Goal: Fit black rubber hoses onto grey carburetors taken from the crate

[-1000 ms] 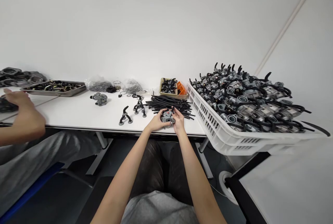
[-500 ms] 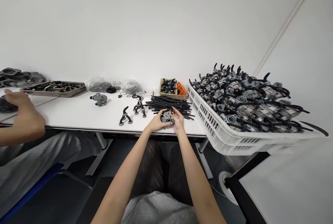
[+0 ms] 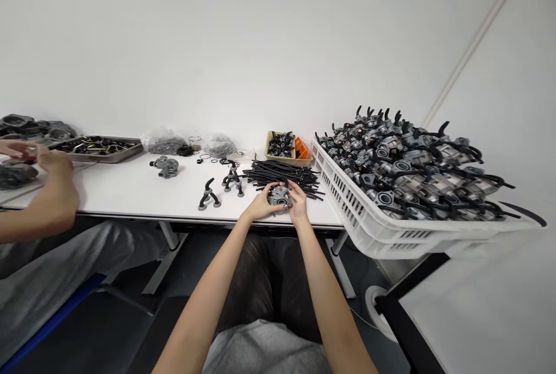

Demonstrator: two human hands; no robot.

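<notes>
Between my two hands, at the front edge of the white table, is a grey metal carburetor (image 3: 281,202) with a black hose piece on top. My left hand (image 3: 259,205) is closed around its left side, thumb along the front. My right hand (image 3: 297,204) grips the right side, fingers at the top near the black hose. Just behind lies a pile of black rubber hoses (image 3: 282,175). To the left stand branched black hose pieces with grey fittings (image 3: 209,194), and another cluster of them (image 3: 233,178). Farther left sits a single carburetor (image 3: 165,166).
A white crate (image 3: 360,220) heaped with carburetors stands at the right. Behind the hoses is a yellow bin (image 3: 299,161) of small black parts. Plastic bags (image 3: 219,143), black rings and a metal tray (image 3: 124,156) line the back. A co-worker's hands (image 3: 54,171) work at far left.
My hands stay in nearly the same place, with a slight shift of the right fingers on the carburetor. At far left, the co-worker's second hand has come into view beside the first.
</notes>
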